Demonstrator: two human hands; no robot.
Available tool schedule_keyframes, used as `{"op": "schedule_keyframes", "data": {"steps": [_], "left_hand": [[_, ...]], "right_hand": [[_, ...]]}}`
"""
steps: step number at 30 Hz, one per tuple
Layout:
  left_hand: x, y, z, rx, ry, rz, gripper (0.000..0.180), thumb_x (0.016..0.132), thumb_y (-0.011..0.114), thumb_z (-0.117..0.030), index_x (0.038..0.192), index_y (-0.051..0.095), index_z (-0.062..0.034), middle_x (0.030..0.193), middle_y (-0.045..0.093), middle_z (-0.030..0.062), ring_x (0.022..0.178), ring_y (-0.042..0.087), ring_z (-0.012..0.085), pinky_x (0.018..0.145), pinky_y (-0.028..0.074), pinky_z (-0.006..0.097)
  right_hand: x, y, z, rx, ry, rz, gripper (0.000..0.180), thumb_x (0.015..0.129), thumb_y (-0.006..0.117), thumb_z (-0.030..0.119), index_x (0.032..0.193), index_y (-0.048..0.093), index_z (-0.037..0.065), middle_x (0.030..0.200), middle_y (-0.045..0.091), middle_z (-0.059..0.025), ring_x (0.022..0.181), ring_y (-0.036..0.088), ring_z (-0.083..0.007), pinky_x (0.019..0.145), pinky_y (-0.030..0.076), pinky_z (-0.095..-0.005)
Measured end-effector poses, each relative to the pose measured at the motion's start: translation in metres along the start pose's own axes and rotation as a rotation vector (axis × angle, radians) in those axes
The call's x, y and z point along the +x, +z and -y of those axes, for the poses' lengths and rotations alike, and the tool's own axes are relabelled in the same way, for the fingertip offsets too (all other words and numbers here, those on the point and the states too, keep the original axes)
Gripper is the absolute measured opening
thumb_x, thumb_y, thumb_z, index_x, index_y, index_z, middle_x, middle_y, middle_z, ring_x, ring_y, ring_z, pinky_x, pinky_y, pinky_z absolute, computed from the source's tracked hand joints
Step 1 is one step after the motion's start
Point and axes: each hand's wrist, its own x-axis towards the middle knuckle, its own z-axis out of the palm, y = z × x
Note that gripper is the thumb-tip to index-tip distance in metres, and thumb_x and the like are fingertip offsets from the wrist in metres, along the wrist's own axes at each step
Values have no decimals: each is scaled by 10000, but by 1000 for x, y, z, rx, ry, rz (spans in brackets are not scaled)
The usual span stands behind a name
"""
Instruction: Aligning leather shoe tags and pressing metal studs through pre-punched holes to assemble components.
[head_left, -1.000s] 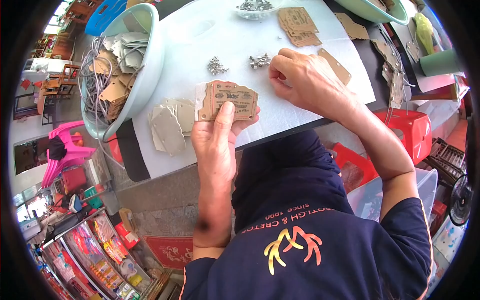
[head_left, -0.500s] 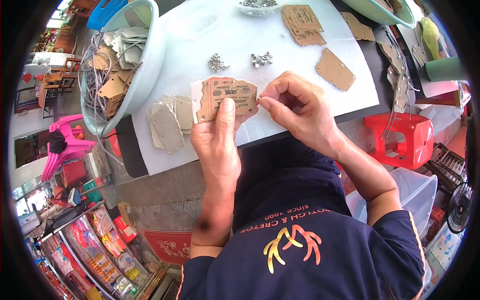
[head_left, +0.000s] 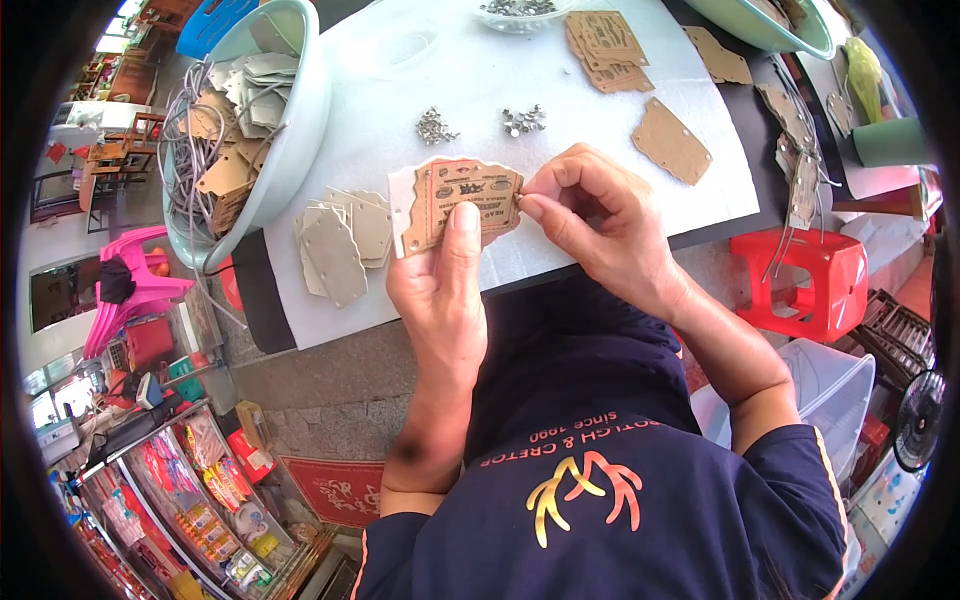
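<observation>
My left hand (head_left: 440, 300) grips a brown printed cardboard piece (head_left: 470, 190) with a wavy edge and small corner holes, its thumb flat across the front. A white backing piece (head_left: 402, 195) shows behind it at the left and along the top. At the card's right edge, the thumb and forefinger of my right hand (head_left: 600, 215) are pinched together at a corner hole; what sits between the fingertips is too small to make out. Beyond the card, two small piles of metal studs (head_left: 433, 127) (head_left: 523, 121) lie on the white sheet.
Grey-white cut pieces (head_left: 335, 250) lie stacked at left, beside a pale basin (head_left: 300, 130) of pieces and grey cords. Brown printed cards (head_left: 605, 50) and a plain brown piece (head_left: 672, 142) lie at right. A red stool (head_left: 800, 280) stands beyond the table edge.
Both hands and the cardboard piece have shifted very slightly to the right. The pinch at the card's right edge is kept.
</observation>
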Motion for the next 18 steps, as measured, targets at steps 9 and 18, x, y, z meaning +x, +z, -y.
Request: {"op": "schedule_keyframes", "data": {"steps": [9, 18], "left_hand": [[-2, 1, 2, -2, 7, -5, 340, 1007, 504, -83, 1324, 489, 39, 1194, 602, 127, 1064, 627, 215, 915, 549, 401], [-1, 2, 0, -44, 8, -14, 332, 1002, 520, -87, 1311, 507, 35, 1189, 608, 124, 1070, 622, 205, 922, 543, 391]], "right_hand": [[0, 0, 1, 5, 3, 0, 85, 857, 713, 64, 896, 652, 19, 769, 555, -13, 612, 504, -69, 556, 430, -226], [0, 0, -1, 48, 50, -1, 77, 857, 706, 59, 895, 653, 18, 761, 555, -7, 613, 501, -60, 556, 429, -226]]}}
